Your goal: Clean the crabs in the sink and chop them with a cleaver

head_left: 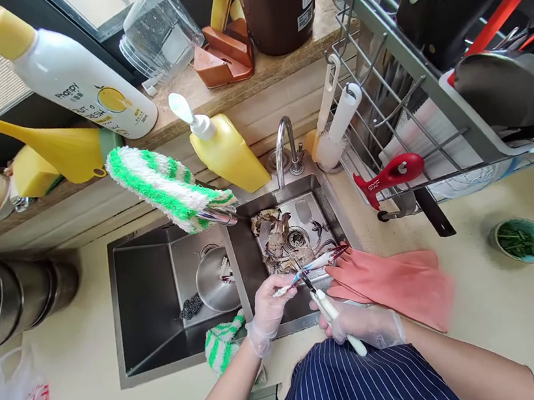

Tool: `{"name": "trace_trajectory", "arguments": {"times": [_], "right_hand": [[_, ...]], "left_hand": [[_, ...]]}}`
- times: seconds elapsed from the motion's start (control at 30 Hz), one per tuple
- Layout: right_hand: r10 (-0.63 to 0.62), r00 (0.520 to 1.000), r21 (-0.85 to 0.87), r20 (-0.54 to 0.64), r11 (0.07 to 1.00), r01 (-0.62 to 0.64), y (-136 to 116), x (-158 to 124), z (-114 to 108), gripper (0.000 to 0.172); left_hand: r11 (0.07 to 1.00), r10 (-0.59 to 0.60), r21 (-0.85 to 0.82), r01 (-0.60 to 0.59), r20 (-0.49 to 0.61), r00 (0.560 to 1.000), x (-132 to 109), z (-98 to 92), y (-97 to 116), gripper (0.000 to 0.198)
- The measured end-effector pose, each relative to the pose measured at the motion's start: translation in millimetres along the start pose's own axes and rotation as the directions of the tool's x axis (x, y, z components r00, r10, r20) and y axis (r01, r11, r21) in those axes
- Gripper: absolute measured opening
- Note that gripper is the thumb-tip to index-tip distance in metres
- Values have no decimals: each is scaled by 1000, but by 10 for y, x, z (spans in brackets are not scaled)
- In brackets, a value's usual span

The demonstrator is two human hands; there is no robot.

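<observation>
My left hand (267,306), in a clear disposable glove, pinches the near end of a crab claw (320,261), long and white-blue with a dark red tip. In my right hand (364,323), gloved likewise, are kitchen scissors (328,309) with white handles. Their blades meet the claw close to my left fingers; whether they are cutting into it I cannot tell. Both hands are over the front of the right sink basin (329,201). Below them, crab pieces (274,246) lie around the drain. A metal bowl (214,280) with small scraps sits in the left basin.
Pink rubber gloves (403,284) lie right of the sink. The faucet (284,142) stands behind it, beside a yellow soap bottle (231,152). A green-striped cloth (157,185) hangs over the divider. A dish rack (427,74) and a bowl of greens (522,240) are at right.
</observation>
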State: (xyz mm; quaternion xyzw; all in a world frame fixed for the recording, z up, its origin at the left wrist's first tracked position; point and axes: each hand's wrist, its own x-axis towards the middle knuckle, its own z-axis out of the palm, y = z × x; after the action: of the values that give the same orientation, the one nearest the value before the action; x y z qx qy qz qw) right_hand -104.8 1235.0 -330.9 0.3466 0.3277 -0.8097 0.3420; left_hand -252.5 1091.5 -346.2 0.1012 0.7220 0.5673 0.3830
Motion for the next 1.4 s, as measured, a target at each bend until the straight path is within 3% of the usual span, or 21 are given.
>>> {"name": "trace_trajectory", "arguments": {"times": [0.13, 0.27, 0.4, 0.5, 0.57, 0.63, 0.77, 0.87, 1.03, 1.2, 1.4], "right_hand": [[-40, 997, 12, -64, 999, 41, 102, 124, 52, 52], [-41, 984, 45, -171, 998, 50, 201, 300, 133, 42], [-28, 997, 85, -74, 996, 35, 133, 222, 112, 50], [-111, 989, 118, -98, 985, 122, 57, 69, 5, 58], [-223, 957, -29, -185, 975, 221, 28, -14, -76, 57], [-394, 892, -303, -224, 898, 320, 17, -71, -137, 56], [-646, 741, -680, -185, 628, 378, 20, -129, -181, 48], [-681, 697, -794, -227, 543, 272, 50, -135, -195, 41], [-708, 684, -866, -178, 442, 232, 137, -132, -213, 47], [-690, 706, -879, -162, 425, 214, 165, -179, -182, 56], [-705, 701, -895, -108, 376, 241, 166, -194, -162, 45]], "left_hand": [[997, -59, -40, 59, -4, 998, 24, 47, -23, 22], [971, -139, -206, 124, -59, 989, 115, 187, -93, 29], [888, -198, -444, 123, -125, 972, 197, 250, -93, 35], [796, -243, -584, 158, -69, 967, 227, 231, -38, 37], [727, -272, -662, 182, -34, 962, 230, 218, 7, 38], [683, -294, -703, 197, -17, 956, 215, 215, 45, 39], [738, -289, -650, 183, -60, 956, 126, 232, 98, 38], [822, -265, -544, 165, -110, 958, 28, 252, 136, 39], [848, -248, -507, 156, -119, 961, -108, 290, 211, 45], [874, -233, -460, 160, -108, 966, -176, 300, 262, 44], [917, -181, -379, 129, -107, 978, -208, 295, 241, 45]]}}
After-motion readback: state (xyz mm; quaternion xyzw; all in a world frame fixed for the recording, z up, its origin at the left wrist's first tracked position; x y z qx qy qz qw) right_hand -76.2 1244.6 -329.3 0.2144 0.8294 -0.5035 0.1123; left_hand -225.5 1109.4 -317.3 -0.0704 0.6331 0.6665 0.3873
